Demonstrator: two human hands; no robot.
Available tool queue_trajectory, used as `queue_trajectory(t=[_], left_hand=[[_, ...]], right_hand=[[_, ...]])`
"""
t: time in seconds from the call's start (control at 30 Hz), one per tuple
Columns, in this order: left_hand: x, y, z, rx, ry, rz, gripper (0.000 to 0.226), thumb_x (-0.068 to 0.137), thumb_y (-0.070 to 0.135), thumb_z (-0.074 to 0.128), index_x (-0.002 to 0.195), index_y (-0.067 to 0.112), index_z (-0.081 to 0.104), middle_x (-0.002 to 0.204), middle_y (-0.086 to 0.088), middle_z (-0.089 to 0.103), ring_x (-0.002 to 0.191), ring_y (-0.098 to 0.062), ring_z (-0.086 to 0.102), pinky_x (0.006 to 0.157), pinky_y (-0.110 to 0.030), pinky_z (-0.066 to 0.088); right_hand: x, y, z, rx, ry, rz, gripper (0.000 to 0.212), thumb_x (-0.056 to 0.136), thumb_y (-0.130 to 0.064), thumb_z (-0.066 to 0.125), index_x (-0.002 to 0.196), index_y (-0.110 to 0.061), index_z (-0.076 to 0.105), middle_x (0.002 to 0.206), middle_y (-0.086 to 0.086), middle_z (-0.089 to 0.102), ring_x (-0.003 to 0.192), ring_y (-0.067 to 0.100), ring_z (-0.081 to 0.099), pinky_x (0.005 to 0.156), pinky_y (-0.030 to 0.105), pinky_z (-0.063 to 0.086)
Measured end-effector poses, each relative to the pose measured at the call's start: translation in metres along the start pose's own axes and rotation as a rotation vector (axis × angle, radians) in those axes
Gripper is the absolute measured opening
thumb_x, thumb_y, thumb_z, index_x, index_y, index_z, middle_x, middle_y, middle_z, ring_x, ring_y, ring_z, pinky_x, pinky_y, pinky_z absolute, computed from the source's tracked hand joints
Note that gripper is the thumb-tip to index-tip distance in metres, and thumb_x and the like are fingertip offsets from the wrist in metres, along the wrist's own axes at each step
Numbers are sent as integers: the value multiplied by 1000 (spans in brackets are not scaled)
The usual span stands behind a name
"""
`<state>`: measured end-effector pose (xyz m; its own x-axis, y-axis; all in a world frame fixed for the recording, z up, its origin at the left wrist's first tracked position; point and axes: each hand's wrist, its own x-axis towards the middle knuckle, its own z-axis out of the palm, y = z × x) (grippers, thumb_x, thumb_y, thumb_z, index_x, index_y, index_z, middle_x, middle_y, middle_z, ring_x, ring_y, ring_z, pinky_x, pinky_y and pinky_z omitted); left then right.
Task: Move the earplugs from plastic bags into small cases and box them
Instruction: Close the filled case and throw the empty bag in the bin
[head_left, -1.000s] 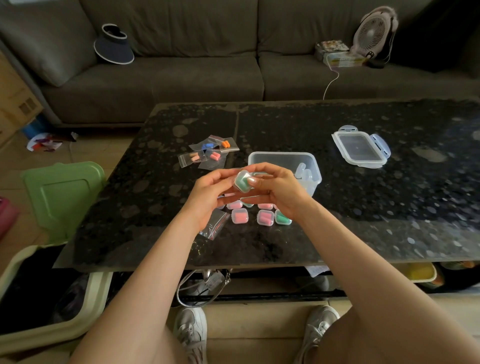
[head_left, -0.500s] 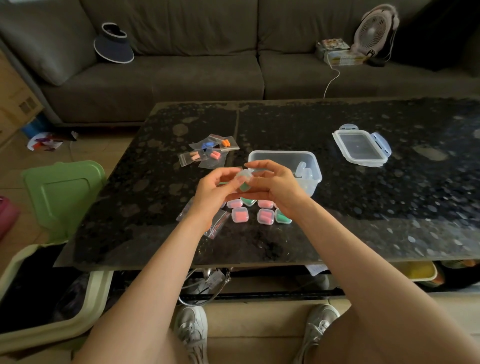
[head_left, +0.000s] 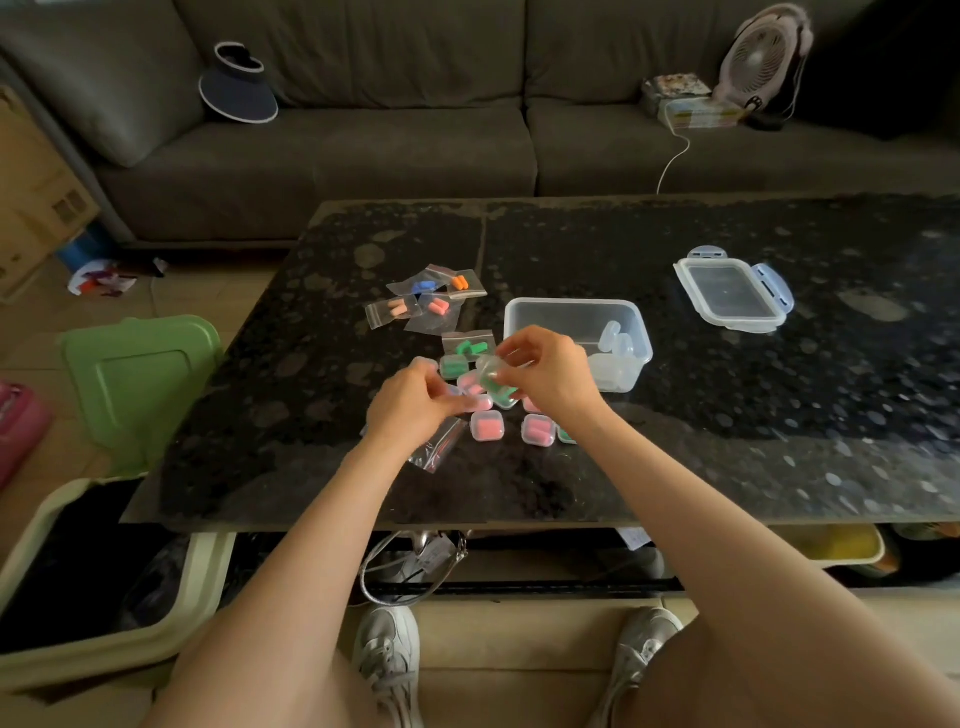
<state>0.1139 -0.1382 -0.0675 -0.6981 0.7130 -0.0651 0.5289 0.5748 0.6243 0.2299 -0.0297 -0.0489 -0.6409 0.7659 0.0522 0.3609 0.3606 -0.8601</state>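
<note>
A dark stone table (head_left: 779, 415) bears an open clear box (head_left: 571, 302), its lid (head_left: 730, 296) well apart to the right. The right hand (head_left: 550, 374) pinches a small case (head_left: 488, 370) of green earplugs just above the filled cases (head_left: 487, 427) beside the box. The left hand (head_left: 410, 402) curls onto that cluster; whether it grips anything cannot be told. The bagged earplugs (head_left: 431, 296) lie behind.
</note>
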Motion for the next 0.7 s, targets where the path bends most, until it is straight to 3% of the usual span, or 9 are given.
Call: queue_trajectory(t=[0.1, 0.2, 0.37, 0.47, 0.57, 0.7], left_hand=[[0, -16, 6, 361, -149, -96, 71, 68, 55, 76, 118, 11, 52, 122, -7, 48, 114, -25, 49, 92, -40, 47], [-2, -22, 14, 491, -138, -84, 60, 71, 51, 76, 114, 13, 57, 131, -9, 40, 122, -25, 41, 97, -38, 44], [-5, -26, 10, 403, -47, -9, 18, 86, 27, 67, 98, 14, 66, 124, -7, 48, 109, -21, 53, 86, -34, 49], [-5, -29, 4, 312, -5, -9, 12, 87, 25, 65, 92, 15, 68, 113, -5, 57, 98, -20, 59, 78, -34, 51], [-7, -30, -15, 238, 103, -29, 16, 90, 33, 61, 90, 17, 67, 99, 0, 64, 87, -15, 60, 71, -32, 50], [-5, -38, -68, 114, 248, -98, 9, 91, 26, 60, 86, 21, 65, 89, 1, 64, 86, -17, 59, 73, -33, 48]], right_hand=[[0, 6, 16, -157, 35, -50, 18, 88, -16, 68, 103, -16, 60, 94, -3, 63, 82, 12, 61, 71, 22, 52], [1, 9, 28, -221, 39, -61, 13, 92, -14, 61, 104, -14, 56, 98, 2, 64, 83, 13, 57, 70, 23, 47], [6, 10, 38, -382, 7, -82, 12, 93, -19, 57, 102, -14, 64, 104, 7, 66, 87, 18, 62, 73, 27, 51], [5, 7, 38, -485, -26, -94, 18, 94, -23, 56, 106, -15, 67, 109, 9, 63, 90, 23, 63, 75, 30, 52], [4, 1, 37, -542, -28, -131, 23, 96, -24, 54, 113, -17, 66, 118, 8, 57, 97, 24, 62, 71, 26, 45], [5, -12, 39, -413, -35, -210, 19, 93, -21, 57, 108, -18, 69, 115, 4, 62, 93, 19, 61, 71, 22, 45]])
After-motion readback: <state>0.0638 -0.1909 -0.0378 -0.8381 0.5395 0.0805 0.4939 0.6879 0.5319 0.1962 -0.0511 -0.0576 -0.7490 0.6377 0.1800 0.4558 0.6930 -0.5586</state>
